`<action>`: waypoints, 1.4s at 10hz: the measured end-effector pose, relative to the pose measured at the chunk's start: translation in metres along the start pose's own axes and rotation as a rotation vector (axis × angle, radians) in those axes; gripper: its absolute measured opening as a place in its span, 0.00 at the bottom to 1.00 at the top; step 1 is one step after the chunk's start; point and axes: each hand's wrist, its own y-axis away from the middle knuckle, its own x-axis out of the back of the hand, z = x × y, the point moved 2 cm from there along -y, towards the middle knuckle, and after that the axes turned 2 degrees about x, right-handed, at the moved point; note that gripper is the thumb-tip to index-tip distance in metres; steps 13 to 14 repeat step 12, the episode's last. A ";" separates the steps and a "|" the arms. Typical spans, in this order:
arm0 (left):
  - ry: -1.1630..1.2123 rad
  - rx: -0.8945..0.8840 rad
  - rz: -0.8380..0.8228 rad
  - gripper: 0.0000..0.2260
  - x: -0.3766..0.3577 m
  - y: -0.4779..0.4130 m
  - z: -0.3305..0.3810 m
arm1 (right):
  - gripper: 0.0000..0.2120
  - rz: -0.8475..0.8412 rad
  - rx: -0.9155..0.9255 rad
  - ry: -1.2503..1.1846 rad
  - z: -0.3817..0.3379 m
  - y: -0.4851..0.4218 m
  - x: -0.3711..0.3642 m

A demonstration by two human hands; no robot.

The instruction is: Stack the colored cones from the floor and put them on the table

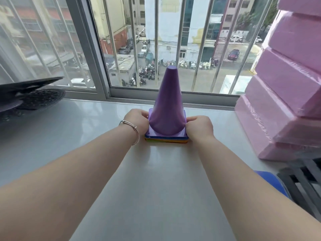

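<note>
A stack of cones (167, 105) stands upright on the pale grey table (156, 180), close to the window. The top cone is purple; blue, green, yellow and orange base edges show beneath it. My left hand (137, 120) grips the left side of the stacked bases, a silver bangle on its wrist. My right hand (199, 126) grips the right side of the bases. Both arms reach forward across the table.
Wrapped pink blocks (284, 94) are piled at the table's right. Dark round perforated items (36, 100) lie at the far left. A barred window (156, 49) runs behind the table. A blue object (271, 181) and a black slatted frame (302, 185) sit low on the right.
</note>
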 end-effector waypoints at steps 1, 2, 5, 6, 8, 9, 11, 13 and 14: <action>0.057 -0.002 -0.019 0.12 -0.001 -0.004 0.006 | 0.25 0.003 -0.013 -0.014 -0.004 -0.009 -0.001; 0.088 0.002 -0.032 0.13 -0.002 -0.006 0.009 | 0.25 0.008 -0.025 -0.006 -0.006 -0.016 -0.001; 0.082 -0.020 -0.009 0.15 -0.001 -0.003 0.018 | 0.25 0.022 -0.024 -0.014 -0.006 -0.022 -0.006; 0.092 -0.011 -0.006 0.14 0.001 0.003 0.022 | 0.23 0.036 -0.039 -0.017 -0.005 -0.020 -0.006; 0.107 -0.016 0.033 0.15 0.004 0.016 0.029 | 0.17 0.022 -0.038 -0.039 -0.006 -0.014 -0.006; 0.062 -0.056 0.033 0.13 0.004 0.021 0.025 | 0.10 0.033 -0.048 -0.076 -0.010 -0.004 -0.001; -0.156 -0.097 0.011 0.08 0.013 0.045 0.036 | 0.07 0.047 0.065 0.012 -0.013 0.021 0.006; -0.247 -0.109 0.007 0.12 0.016 0.058 0.039 | 0.21 0.078 0.124 0.147 -0.008 0.032 0.007; -0.247 -0.109 0.007 0.12 0.016 0.058 0.039 | 0.21 0.078 0.124 0.147 -0.008 0.032 0.007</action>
